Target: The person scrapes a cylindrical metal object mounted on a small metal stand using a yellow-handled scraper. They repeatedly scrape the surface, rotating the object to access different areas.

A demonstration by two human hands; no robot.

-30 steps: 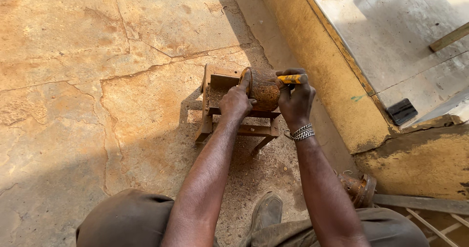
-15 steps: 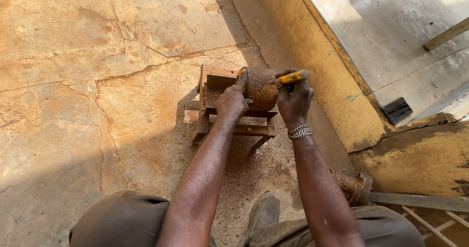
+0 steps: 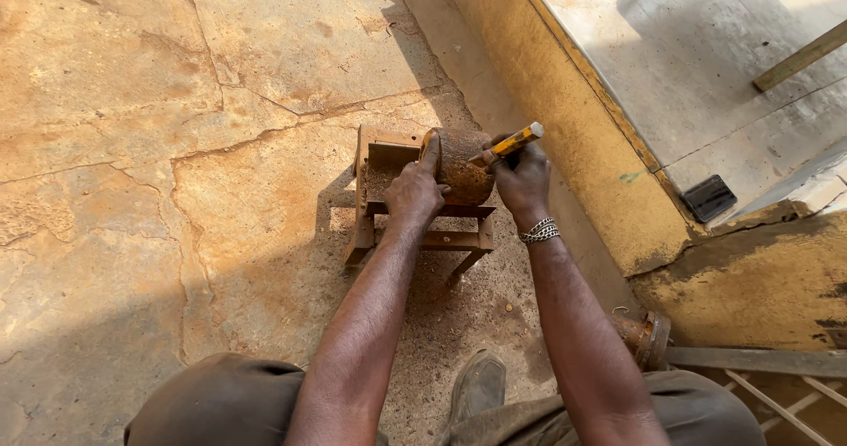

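In the middle of the frame, the left hand [image 3: 415, 190] presses the round brown rusty drum [image 3: 463, 164]. Just right, the right hand [image 3: 522, 181] grips a yellow-handled tool [image 3: 510, 142], slanting down-left onto it.

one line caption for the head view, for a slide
Left hand steadies a rusty cylinder on a small stand; right hand grips a yellow-handled tool.
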